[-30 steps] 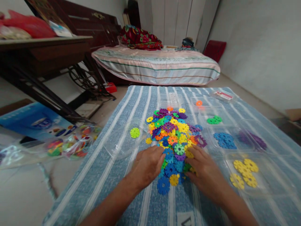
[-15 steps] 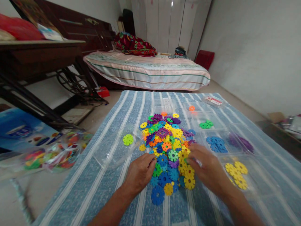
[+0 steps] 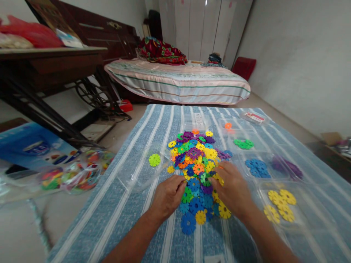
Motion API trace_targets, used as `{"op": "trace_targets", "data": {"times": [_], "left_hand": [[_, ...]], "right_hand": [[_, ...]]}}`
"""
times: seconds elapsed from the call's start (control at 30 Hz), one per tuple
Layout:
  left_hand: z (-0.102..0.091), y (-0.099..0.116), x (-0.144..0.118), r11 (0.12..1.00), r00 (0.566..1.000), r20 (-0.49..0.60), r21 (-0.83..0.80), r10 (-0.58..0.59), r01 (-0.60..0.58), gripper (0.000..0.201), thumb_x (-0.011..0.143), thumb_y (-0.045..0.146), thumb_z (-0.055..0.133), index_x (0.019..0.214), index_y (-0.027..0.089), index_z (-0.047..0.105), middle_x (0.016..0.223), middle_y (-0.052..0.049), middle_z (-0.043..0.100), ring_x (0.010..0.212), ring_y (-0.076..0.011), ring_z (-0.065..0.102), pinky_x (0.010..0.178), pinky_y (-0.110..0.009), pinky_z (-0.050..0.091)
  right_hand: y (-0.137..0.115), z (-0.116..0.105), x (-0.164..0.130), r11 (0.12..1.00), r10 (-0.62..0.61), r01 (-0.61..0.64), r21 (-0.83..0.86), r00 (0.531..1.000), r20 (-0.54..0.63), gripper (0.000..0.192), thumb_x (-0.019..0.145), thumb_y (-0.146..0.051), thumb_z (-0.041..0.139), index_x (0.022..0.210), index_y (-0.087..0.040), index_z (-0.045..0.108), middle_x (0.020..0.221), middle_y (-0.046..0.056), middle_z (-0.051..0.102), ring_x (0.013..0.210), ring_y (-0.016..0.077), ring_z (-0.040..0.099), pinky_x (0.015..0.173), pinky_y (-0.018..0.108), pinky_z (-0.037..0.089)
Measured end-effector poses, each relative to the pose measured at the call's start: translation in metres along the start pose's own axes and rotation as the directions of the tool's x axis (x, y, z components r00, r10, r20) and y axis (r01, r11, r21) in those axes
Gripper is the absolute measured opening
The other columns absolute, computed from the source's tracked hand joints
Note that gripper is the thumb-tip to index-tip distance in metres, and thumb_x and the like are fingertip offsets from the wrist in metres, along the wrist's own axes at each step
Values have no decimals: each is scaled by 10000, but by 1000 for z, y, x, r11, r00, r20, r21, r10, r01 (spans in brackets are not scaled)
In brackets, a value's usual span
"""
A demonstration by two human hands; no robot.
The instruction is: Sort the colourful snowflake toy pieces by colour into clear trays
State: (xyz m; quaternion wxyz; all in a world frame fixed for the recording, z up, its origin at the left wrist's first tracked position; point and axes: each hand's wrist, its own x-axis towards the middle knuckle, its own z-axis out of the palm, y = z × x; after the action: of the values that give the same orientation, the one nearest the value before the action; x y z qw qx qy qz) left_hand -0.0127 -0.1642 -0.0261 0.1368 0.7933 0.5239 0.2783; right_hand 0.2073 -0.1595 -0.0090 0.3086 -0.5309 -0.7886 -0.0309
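Note:
A heap of notched plastic snowflake discs [image 3: 196, 206] in blue, yellow, green, orange and purple lies between my hands on the striped cloth. My left hand [image 3: 168, 193] rests at the heap's left side, thumb and fingers pressed together; whatever they hold, if anything, is hidden. On the other side, my right hand [image 3: 231, 188] reaches over the heap, its thumb and fingertips closed at the edge of a light green snowflake disc [image 3: 205, 179]. Yellow discs [image 3: 224, 210] lie partly under that hand.
Clear plastic boxes at the right hold yellow discs [image 3: 282, 204], blue discs [image 3: 257, 168], green discs [image 3: 243, 144], purple discs [image 3: 287, 168] and an orange disc [image 3: 228, 125]. A lime disc [image 3: 154, 160] lies with a clear lid [image 3: 131, 179] at left. Behind stands a bed [image 3: 181, 82].
My right hand has shifted left over the heap, from the yellow discs to the light green one. The green group in its box looks wider. My left hand stays nearly in place.

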Motion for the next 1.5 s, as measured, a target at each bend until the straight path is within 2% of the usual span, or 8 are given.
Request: {"op": "trace_targets", "data": {"times": [0.27, 0.5, 0.63, 0.73, 0.8, 0.97, 1.13, 1.5], "left_hand": [[2, -3, -1, 1000, 1000, 13, 6, -8, 8, 189, 878, 244, 423, 845, 192, 601, 729, -11, 614, 702, -135, 591, 623, -232, 438], [3, -4, -1, 1000, 1000, 21, -6, -20, 20, 187, 879, 245, 422, 843, 186, 596, 731, -14, 609, 710, -134, 583, 626, -230, 424], [3, -3, -1, 1000, 999, 24, -8, -28, 28, 187, 879, 249, 418, 848, 190, 593, 735, -12, 605, 711, -133, 578, 623, -230, 418], [2, -3, 0, 999, 999, 33, -10, -38, 38, 193, 876, 246, 411, 822, 189, 587, 731, -12, 600, 709, -135, 574, 614, -231, 411], [2, -3, 0, 999, 998, 39, -12, -51, 52, 195, 872, 244, 411, 809, 187, 586, 728, -13, 597, 707, -137, 572, 608, -232, 406], [2, -2, 1, 998, 997, 48, -24, -65, 66, 197, 870, 242, 414, 818, 182, 594, 733, -18, 597, 712, -141, 571, 610, -236, 401], [1, -1, 1, 997, 997, 48, -32, -62, 64, 201, 875, 249, 414, 820, 182, 595, 748, -22, 604, 717, -139, 573, 616, -235, 403], [1, -5, 3, 999, 997, 64, -11, -43, 44, 194, 881, 269, 421, 858, 198, 600, 728, 1, 603, 690, -128, 575, 631, -233, 415]], "right_hand": [[-7, 19, -4, 998, 58, -58, 0, 991, 125, 166, 766, -271, 634, 901, -174, 639, 1068, 125, 604, 1138, 295, 470, 963, 494, 386], [4, 0, 5, 978, 31, -55, 203, 992, 119, 168, 813, -209, 524, 668, -214, 608, 814, 40, 640, 828, 181, 578, 767, 324, 469], [34, -31, 36, 999, 47, -45, 17, 990, -133, 187, 831, -259, 499, 700, -207, 622, 806, 51, 653, 808, 193, 585, 768, 335, 460], [57, -50, 54, 964, 90, -181, -195, 911, -402, 187, 820, -310, 530, 823, -166, 649, 838, 102, 659, 850, 245, 584, 796, 394, 451], [60, -51, 55, 955, 97, -209, -211, 891, -443, 213, 824, -321, 533, 888, -155, 651, 847, 109, 660, 855, 252, 588, 796, 405, 457], [22, -21, 18, 998, -67, 65, -23, 994, -91, 204, 832, -329, 542, 908, -175, 653, 997, 113, 640, 1049, 250, 541, 900, 414, 452], [-12, -1, -13, 999, -39, 43, -14, 972, 230, 215, 767, -328, 626, 920, -178, 650, 1188, 137, 561, 1248, 331, 373, 967, 511, 385], [-5, -10, -19, 969, 53, -80, 234, 991, 120, 94, 788, -219, 588, 698, -226, 612, 979, 53, 652, 1040, 219, 552, 930, 423, 436]]}}
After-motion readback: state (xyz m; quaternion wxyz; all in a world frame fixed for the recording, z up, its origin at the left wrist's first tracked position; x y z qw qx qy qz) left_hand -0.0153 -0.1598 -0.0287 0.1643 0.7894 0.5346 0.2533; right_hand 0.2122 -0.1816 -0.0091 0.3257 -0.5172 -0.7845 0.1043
